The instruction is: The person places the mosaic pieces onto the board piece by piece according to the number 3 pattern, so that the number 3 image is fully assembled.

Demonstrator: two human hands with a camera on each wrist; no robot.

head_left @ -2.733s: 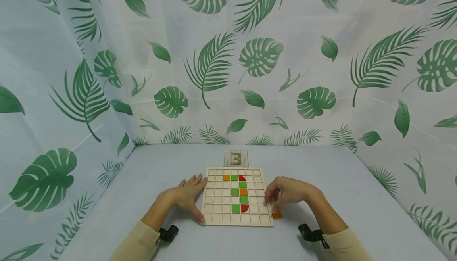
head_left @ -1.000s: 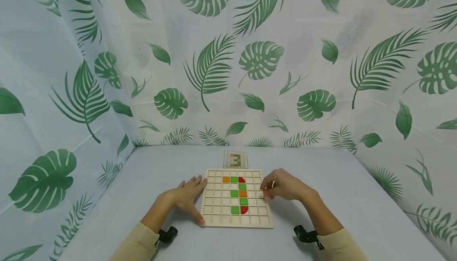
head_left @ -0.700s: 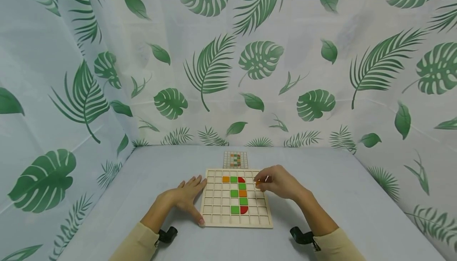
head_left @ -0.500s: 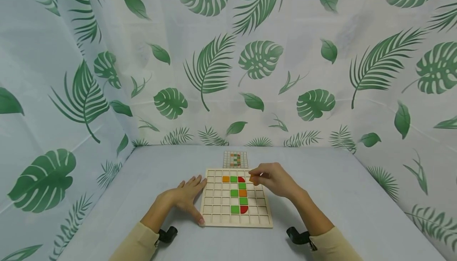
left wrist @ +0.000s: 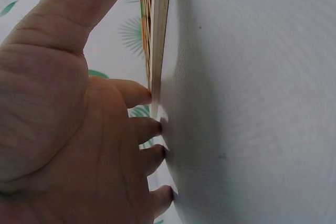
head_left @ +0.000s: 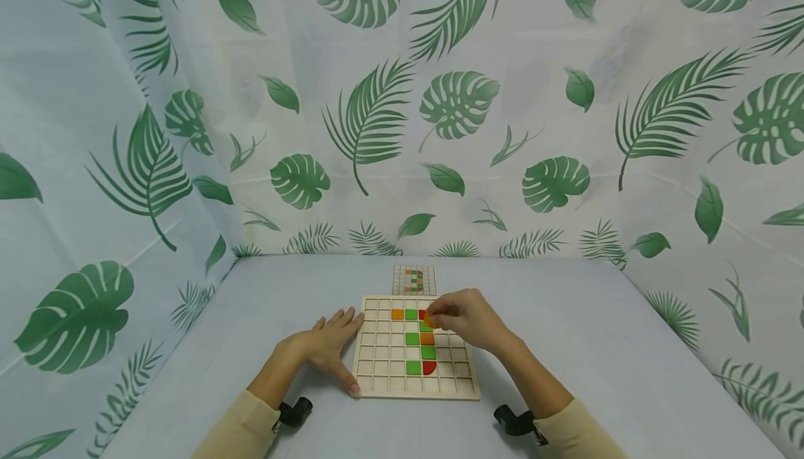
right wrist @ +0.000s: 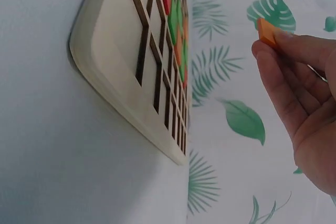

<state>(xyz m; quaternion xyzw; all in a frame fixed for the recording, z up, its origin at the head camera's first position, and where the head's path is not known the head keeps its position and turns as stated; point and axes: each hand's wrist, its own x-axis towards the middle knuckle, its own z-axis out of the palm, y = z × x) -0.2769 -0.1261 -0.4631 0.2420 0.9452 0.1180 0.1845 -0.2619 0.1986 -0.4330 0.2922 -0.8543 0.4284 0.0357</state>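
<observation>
My right hand (head_left: 470,318) pinches an orange tile (right wrist: 266,32) between thumb and fingertips, holding it above the wooden grid board (head_left: 383,353), over its upper middle cells. The hand partly covers the upper red tile (head_left: 422,314) in the head view. Spread along the board's left edge is my left hand (head_left: 323,347), thumb at the near left corner; the left wrist view shows its fingertips by the board's side. Set in the board's cells are several green tiles (head_left: 412,339), an orange tile (head_left: 398,314) at upper left, another mid-board (head_left: 427,338), and a lower red rounded tile (head_left: 429,367).
A small printed card (head_left: 398,281) showing a similar coloured grid lies just behind the board. The pale tabletop (head_left: 553,319) extends on both sides. A leaf-patterned curtain (head_left: 402,124) surrounds the table. Black wrist cameras (head_left: 515,420) sit at both sleeves.
My right hand has picked up the orange tile from the table right of the board and carried it leftward over the upper middle cells. The left hand has stayed in place.
</observation>
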